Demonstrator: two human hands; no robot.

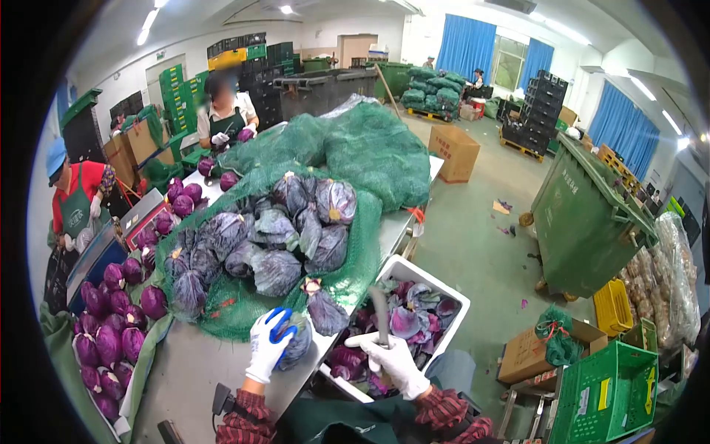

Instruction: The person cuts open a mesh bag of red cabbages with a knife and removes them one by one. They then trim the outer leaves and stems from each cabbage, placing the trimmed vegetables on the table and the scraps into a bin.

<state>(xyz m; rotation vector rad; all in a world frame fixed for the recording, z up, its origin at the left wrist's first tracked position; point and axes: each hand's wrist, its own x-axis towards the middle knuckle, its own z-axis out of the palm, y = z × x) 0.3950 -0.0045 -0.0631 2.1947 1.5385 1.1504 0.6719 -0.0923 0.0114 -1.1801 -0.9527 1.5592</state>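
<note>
My left hand (270, 346), in a white glove with blue on the fingers, is wrapped round a red cabbage (297, 342) at the metal table's (194, 370) near edge. My right hand (392, 362), white-gloved, grips a knife (379, 314) whose grey blade points up; its handle is hidden in the fist. Below that hand, a white foam box (452, 305) holds purple outer leaves (405, 323). Ahead, a heap of untrimmed red cabbages (274, 229) lies on an opened green net bag (364, 244). One cabbage (325, 311) with its cut stem showing rests between my hands.
Shiny trimmed cabbages (111, 344) fill a lined container on the left. Full green net bags (370, 152) lie farther up the table. Two co-workers (225, 115) stand across it. On the right are a green wheeled bin (580, 214), a cardboard box (453, 153) and a green crate (603, 392).
</note>
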